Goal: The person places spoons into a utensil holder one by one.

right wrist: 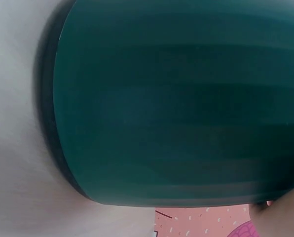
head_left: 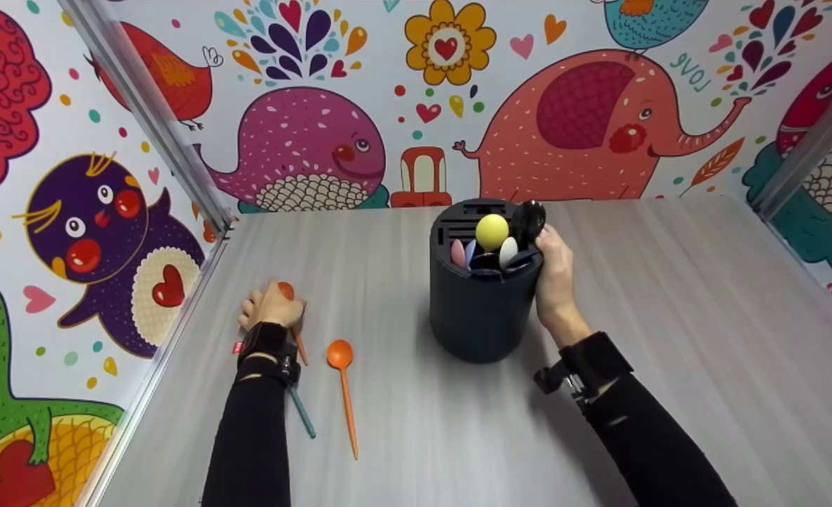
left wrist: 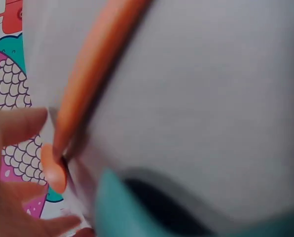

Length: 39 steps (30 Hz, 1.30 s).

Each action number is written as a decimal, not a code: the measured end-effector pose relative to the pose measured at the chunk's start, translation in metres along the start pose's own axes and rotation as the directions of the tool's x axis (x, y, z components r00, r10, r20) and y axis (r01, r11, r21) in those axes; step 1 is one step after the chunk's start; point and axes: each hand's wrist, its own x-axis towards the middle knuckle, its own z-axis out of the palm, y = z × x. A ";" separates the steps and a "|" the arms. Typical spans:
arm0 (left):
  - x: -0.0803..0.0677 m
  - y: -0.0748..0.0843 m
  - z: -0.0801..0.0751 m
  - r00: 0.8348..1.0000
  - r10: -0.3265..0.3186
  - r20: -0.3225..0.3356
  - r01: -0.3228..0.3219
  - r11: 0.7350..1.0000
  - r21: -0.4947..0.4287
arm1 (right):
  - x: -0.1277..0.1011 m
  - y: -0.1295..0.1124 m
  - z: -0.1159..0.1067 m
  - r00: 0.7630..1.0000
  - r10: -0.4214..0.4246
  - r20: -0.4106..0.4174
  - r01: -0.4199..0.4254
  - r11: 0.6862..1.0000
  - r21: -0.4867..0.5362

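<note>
A dark cylindrical utensil holder (head_left: 483,317) stands upright, with a black spoon-like utensil (head_left: 528,220), a yellow round-headed utensil (head_left: 492,231) and several others in it. My right hand (head_left: 558,278) grips its right side at the rim; most of the fingers are hidden behind it. In the right wrist view the holder's green-looking wall (right wrist: 176,108) fills the picture. My left hand (head_left: 273,308) is low over the table at an orange spoon (head_left: 286,289). In the left wrist view, thumb and fingers are spread around that spoon's bowl (left wrist: 53,170).
A second orange spoon (head_left: 340,353) lies to the right of my left forearm. A teal handle (head_left: 302,412) sticks out from under that forearm. Cartoon-printed walls (head_left: 430,169) with metal edge strips (head_left: 162,120) border the grey table (head_left: 388,282) at the back and sides.
</note>
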 end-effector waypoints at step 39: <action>-0.002 0.032 0.013 0.947 0.006 -0.322 -0.149 0.894 -0.423 | 0.001 0.001 0.000 1.000 -0.004 -0.005 0.004 1.000 0.001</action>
